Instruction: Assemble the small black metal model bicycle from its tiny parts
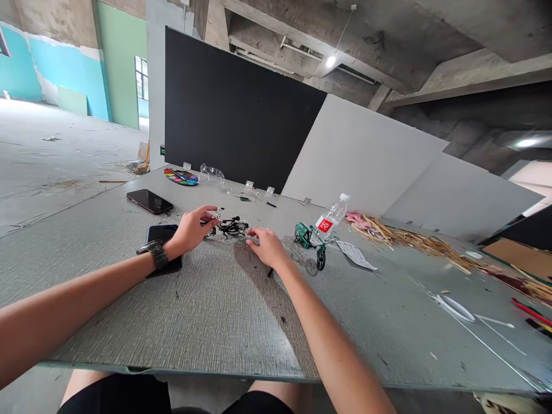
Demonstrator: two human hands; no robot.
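A small black model bicycle [230, 227] stands upright on the grey table, its handlebar end to the left. My left hand [195, 231], with a dark watch on the wrist, has thumb and fingers closed on the bicycle's front end by the handlebar. Just off the rear wheel is my right hand [266, 248], thumb and forefinger a little apart with nothing visible between them. A small dark piece [270, 272] lies below that hand. Farther right stands a green model bicycle [308, 238], with a clear bottle [334, 215] with a red label behind it.
One phone [149, 201] lies at the left; a second dark phone [164, 234] is partly under my left wrist. A paint palette [181, 176] and clear plastic wrap [211, 172] are near the black panel [241, 109]. A printed sheet [356, 254], straw-like strips [409, 244] and white ties [456, 307] lie right.
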